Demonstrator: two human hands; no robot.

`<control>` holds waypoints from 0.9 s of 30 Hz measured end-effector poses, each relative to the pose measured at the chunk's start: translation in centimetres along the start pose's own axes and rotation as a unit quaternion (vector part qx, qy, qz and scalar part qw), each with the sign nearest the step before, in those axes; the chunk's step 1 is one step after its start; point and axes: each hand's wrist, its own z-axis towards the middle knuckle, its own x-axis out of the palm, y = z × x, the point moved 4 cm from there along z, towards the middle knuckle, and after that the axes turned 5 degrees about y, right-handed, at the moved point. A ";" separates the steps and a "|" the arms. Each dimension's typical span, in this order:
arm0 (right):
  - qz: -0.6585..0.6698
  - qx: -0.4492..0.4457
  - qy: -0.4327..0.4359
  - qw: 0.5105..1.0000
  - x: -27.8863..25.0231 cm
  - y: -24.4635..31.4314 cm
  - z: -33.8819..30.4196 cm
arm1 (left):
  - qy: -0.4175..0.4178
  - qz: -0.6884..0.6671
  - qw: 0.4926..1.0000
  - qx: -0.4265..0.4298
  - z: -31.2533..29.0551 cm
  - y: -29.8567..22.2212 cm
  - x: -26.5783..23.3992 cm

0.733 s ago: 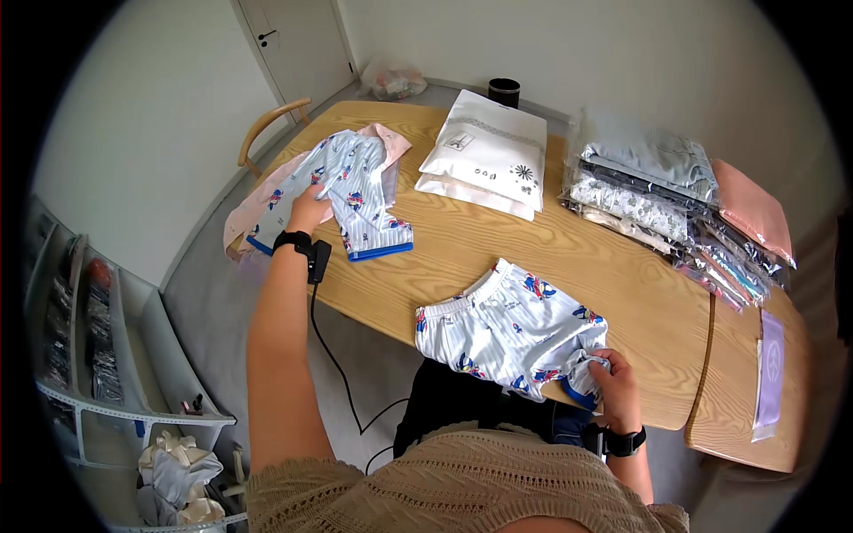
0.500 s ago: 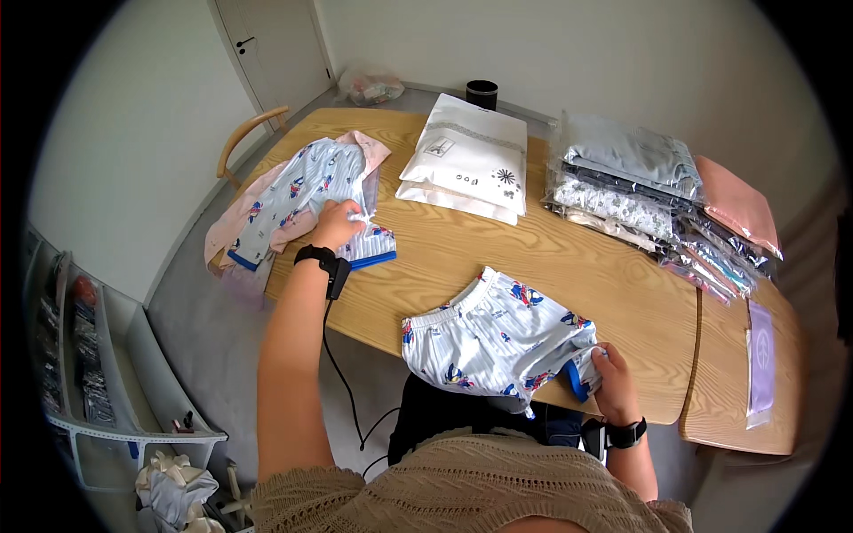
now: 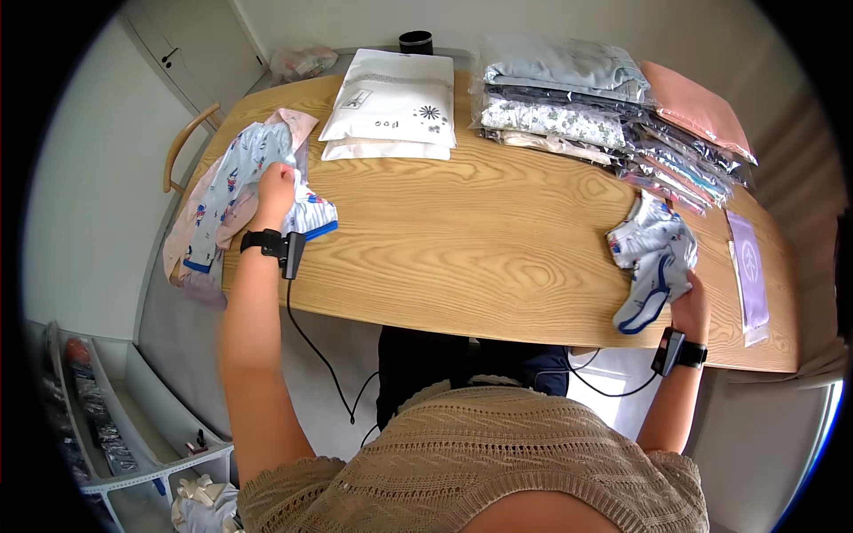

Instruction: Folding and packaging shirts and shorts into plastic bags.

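Note:
At the table's left end lies a light blue pajama top (image 3: 233,169) with red and blue figures and blue-trimmed cuffs. It rests over a pale pink garment (image 3: 182,233). My left hand (image 3: 277,191) is closed on the top, near its blue-edged sleeve. Over at the right side, matching pajama shorts (image 3: 662,244) with blue hems hang bunched from my right hand (image 3: 691,306), its fingers closed on the fabric's edge. The fingertips of the right hand are partly hidden by the cloth.
White zip bags (image 3: 391,102) lie at the back of the wooden table (image 3: 444,258). Bagged folded clothes (image 3: 560,107) are stacked at the back right, beside a pink package (image 3: 697,111). A purple packet (image 3: 749,271) lies near the right edge. Shelves (image 3: 147,417) stand at lower left.
My right hand has carried the shorts from the front middle of the table to the right side, where they are now bunched. My left hand stays on the pajama top. The view has shifted.

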 end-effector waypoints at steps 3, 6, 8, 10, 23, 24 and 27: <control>-0.018 -0.043 -0.021 0.999 -3.3 -2.2 -2.4 | -0.057 -0.141 0.988 0.002 -0.1 -8.0 -0.9; -0.028 -0.032 -0.026 0.999 -1.5 -2.2 -4.1 | -0.102 -0.249 0.961 0.058 -1.7 -19.0 -3.4; -0.027 -0.032 -0.045 0.998 -1.2 -2.4 -4.3 | -0.098 -0.356 0.927 0.065 -3.7 -24.8 -3.9; -0.062 -0.043 -0.080 0.994 -1.2 -2.7 -4.1 | -0.023 -0.421 0.902 0.092 -6.0 -29.6 -3.2; -0.096 -0.049 -0.114 0.988 3.1 -3.3 -5.6 | 0.417 -0.389 0.800 0.185 -15.3 -36.7 6.6; -0.102 -0.048 -0.112 0.987 3.5 -3.0 -5.7 | 0.385 -0.336 0.828 0.231 -15.7 -35.4 5.6; -0.126 -0.057 -0.130 0.982 3.4 -2.9 -5.7 | 0.410 -0.233 0.814 0.340 -18.3 -35.4 2.4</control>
